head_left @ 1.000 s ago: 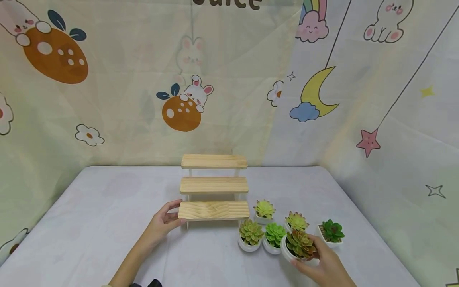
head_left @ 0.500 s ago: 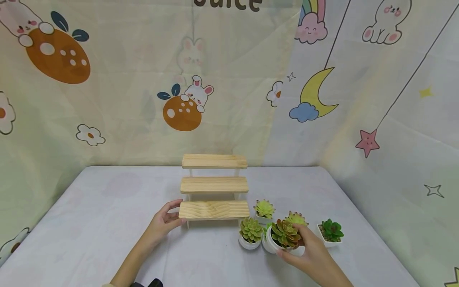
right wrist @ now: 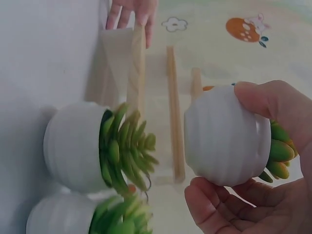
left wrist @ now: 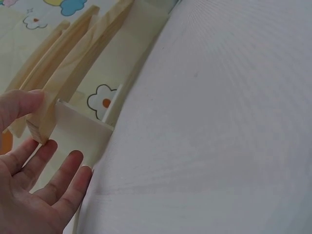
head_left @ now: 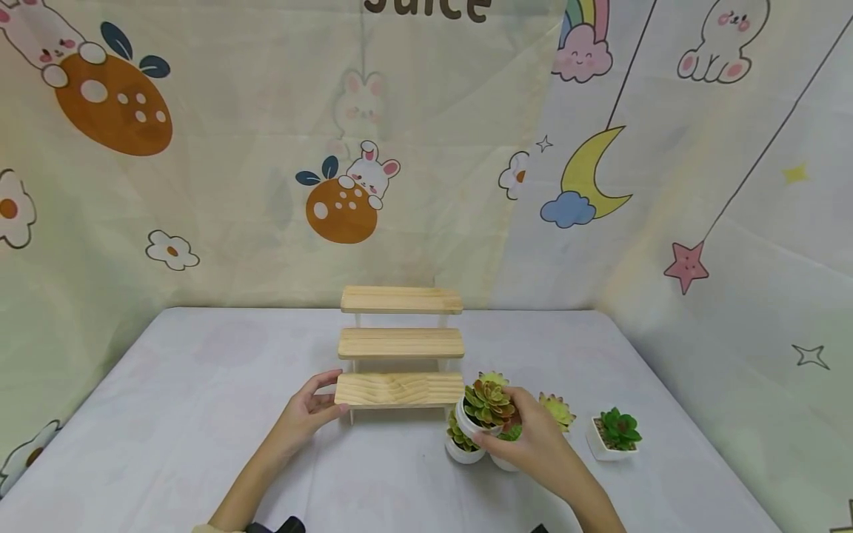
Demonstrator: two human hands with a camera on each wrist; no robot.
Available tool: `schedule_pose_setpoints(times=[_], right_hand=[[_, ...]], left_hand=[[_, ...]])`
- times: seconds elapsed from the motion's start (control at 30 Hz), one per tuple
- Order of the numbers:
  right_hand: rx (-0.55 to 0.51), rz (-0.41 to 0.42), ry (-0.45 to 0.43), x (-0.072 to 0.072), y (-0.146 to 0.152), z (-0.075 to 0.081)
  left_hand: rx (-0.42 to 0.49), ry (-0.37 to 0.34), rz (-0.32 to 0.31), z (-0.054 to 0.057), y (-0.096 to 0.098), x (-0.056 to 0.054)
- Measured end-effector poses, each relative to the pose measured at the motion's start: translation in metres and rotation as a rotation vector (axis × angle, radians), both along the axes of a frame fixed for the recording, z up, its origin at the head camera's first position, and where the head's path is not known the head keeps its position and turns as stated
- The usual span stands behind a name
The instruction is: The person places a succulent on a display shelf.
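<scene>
Desk (head_left: pixel 220 363): three-tier wooden stand (head_left: pixel 400 344) centred toward far edge. Front board (head_left: pixel 400 389) pinched at left end by left hand (head_left: pixel 308 409); right hand (head_left: pixel 529 437) grips white-potted succulent (head_left: pixel 489 404) aloft by its right end. Likely mid-carry; next move needs pot level.

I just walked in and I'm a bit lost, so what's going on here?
A person's right hand holds a small plant by its white pot, off the table, near the right end of a three-tier wooden stand's bottom shelf. Their left hand grips that shelf's left end. More potted plants stand on the table right of the stand, some partly hidden behind the right hand and the held plant; the dark green one sits farthest right.
</scene>
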State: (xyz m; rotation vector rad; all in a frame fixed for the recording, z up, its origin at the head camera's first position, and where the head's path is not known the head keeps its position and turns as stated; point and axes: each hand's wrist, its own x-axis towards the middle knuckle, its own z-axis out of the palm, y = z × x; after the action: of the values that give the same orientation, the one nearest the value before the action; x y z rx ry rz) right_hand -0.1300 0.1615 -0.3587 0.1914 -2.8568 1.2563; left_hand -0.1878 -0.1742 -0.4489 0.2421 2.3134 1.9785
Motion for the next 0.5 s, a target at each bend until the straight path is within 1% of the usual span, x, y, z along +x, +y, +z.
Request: schedule_pose_setpoints(times=[0.13,0.27,0.5], right_hand=[[-0.023,0.041,0.029,-0.012,-0.014,-0.004],[-0.049,0.079,0.050,-0.024,-0.027,-0.009],[-0.092,0.136,0.084,-0.037,-0.048,-0.016]], left_hand=[[-0.013,0.001,0.012,0.000,0.000,0.000],[-0.004,-0.006,0.006,0.000,-0.001,-0.001],[0.008,-0.014,0.009,0.000,-0.001,0.000]])
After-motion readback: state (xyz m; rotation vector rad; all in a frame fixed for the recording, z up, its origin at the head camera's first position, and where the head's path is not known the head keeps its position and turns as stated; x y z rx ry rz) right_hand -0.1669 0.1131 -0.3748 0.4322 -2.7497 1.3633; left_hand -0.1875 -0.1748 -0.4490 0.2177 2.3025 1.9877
